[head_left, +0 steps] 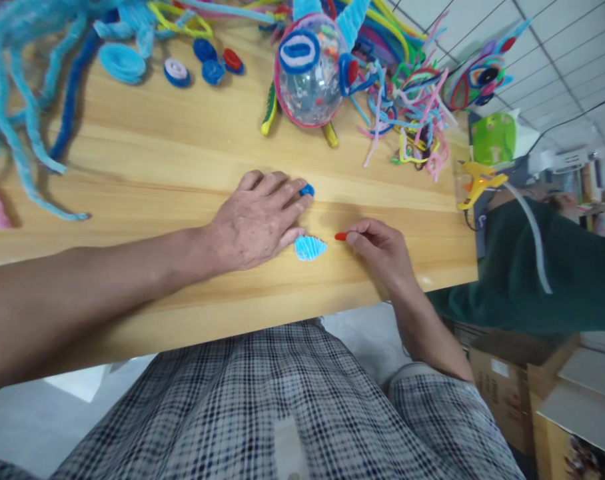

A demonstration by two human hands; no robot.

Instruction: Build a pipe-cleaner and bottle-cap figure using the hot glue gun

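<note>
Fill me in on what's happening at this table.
A person is handling small craft pieces. The right hand pinches a small red piece just above or on the table. The left hand lies flat, fingertips by a dark blue coil and thumb next to a light blue leaf-shaped piece. Farther back stands a clear round figure with light blue horns, beside a tangle of fuzzy stem scraps.

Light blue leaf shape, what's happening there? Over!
Left hand palm down, fingers at dark blue coil. Right hand pinching red piece. Light blue leaf shape on table, between hands. Possible obstacle: left thumb at its edge.
</note>
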